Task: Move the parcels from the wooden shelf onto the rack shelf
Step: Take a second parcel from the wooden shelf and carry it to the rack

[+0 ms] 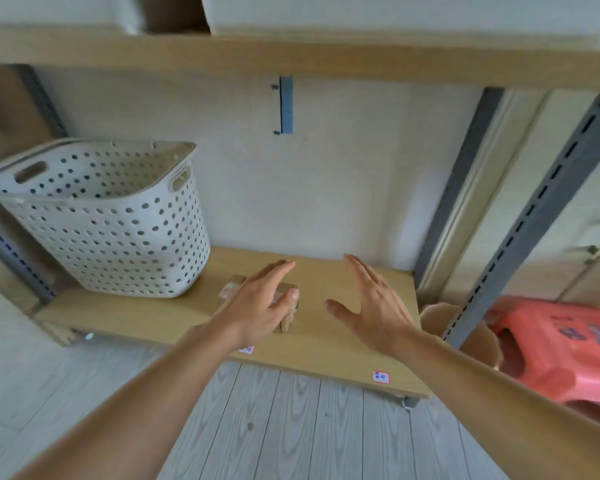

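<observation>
A small brown cardboard parcel with clear tape lies on the low wooden shelf board, near its middle. My left hand lies flat over the parcel's top, fingers spread and thumb at its right edge, covering most of it. My right hand hovers open just right of the parcel, palm facing left, fingers apart, holding nothing.
A perforated grey laundry basket stands on the shelf's left end. Grey slotted metal uprights rise on the right. A red plastic stool sits beyond them. Another wooden board spans overhead. Grey plank floor lies below.
</observation>
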`<state>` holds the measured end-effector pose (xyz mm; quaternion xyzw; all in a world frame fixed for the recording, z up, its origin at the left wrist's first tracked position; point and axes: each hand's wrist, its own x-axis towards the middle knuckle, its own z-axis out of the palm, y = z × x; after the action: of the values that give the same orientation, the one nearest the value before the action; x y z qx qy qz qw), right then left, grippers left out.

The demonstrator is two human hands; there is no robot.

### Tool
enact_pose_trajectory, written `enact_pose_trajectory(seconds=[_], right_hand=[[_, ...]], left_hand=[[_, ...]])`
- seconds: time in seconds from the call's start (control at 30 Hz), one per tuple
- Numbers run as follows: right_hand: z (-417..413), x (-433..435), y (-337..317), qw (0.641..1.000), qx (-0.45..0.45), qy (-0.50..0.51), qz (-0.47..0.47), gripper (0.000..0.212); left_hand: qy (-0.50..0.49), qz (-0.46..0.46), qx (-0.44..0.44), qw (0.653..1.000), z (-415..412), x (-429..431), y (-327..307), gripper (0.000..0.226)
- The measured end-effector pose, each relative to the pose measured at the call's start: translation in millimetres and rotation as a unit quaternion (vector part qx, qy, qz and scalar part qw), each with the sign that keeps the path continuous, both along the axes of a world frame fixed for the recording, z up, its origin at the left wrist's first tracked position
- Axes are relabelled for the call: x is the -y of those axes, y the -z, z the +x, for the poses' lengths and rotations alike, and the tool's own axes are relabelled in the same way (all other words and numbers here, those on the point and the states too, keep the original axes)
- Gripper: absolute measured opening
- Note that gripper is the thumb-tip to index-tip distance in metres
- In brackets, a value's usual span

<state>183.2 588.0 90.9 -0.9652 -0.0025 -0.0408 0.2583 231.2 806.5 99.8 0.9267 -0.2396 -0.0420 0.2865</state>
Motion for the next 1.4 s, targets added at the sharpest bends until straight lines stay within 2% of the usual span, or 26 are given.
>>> enact_pose_trajectory(seconds=[0.2,0.37,0.5,0.7,0.97,1.2,1.4], right_hand=[[-82.5,66.1,-90.4,0.998,-0.050,0.015,-0.020,0.088],[-168.1,127.6,-151.5,0.996,-0.030,0.075,-0.042,0.085],[-217.9,181.7,-170.2,0.986,-0.005,0.161,-0.044,0.081],[-266.9,268.1,-137.5,0.949,0.010,0.315,-0.002,0.067],[-310.6,402.7,-78.3,0.907,-0.022,0.419,0.036,0.075],[-318.4,502.4,-43.2,0.906,-0.022,0.420,0.056,0.045],[-311.3,584.1,-7.7,0.910,-0.076,0.402,0.064,0.054]], left_hand=[[0.061,0.058,0.007,0.996,-65.6,75.4,-90.2,0.059],[0.140,0.037,0.030,0.989,-127.1,158.4,-141.7,0.056],[0.217,0.007,0.036,0.976,-156.9,233.0,-156.9,0.057],[0.298,-0.003,0.023,0.954,-178.8,348.5,-133.9,0.057],[0.376,0.028,-0.020,0.926,-204.9,530.0,-73.7,0.058],[0.392,0.033,-0.045,0.918,-227.7,643.8,-34.5,0.059],[0.365,0.031,-0.070,0.928,-228.4,712.7,-0.3,0.057]])
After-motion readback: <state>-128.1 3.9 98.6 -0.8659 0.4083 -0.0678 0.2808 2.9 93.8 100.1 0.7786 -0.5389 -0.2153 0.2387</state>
